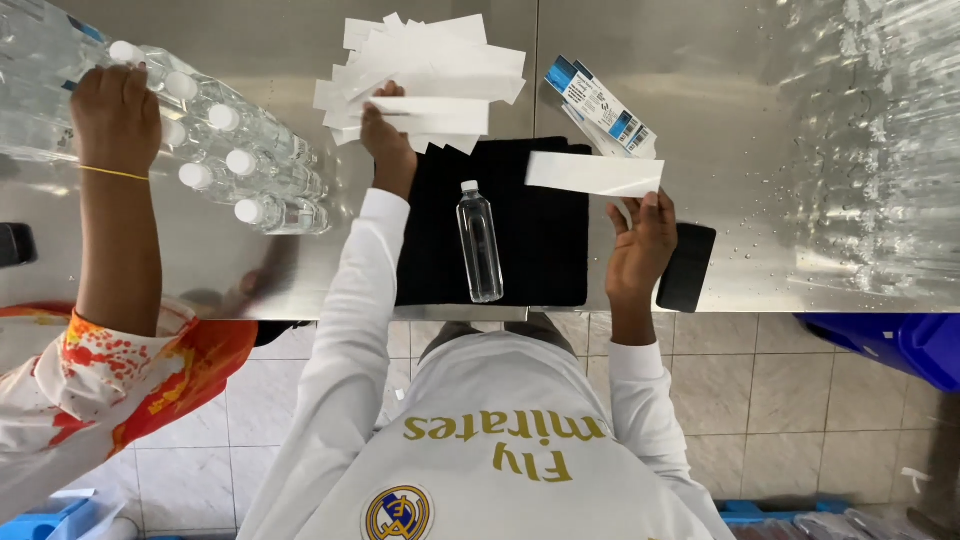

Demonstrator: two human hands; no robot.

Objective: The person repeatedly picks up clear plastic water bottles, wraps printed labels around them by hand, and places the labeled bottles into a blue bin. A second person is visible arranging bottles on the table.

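Observation:
My left hand [386,140] rests on a loose pile of white paper strips [430,60] at the back of the steel table [700,60], its fingers on one strip. Over the right edge of a black cloth [540,240], my right hand [640,243] holds a single white strip [594,173] by its right end. Between my hands, a clear plastic bottle with a white cap [480,242] lies on the cloth without a label.
Printed blue-and-white labels [602,106] lie fanned behind my right hand. A flat black object [688,266] sits by my right wrist. At the left, a co-worker's hand [115,108] rests on several white-capped bottles [245,160]. A blue bin [900,345] stands at the lower right.

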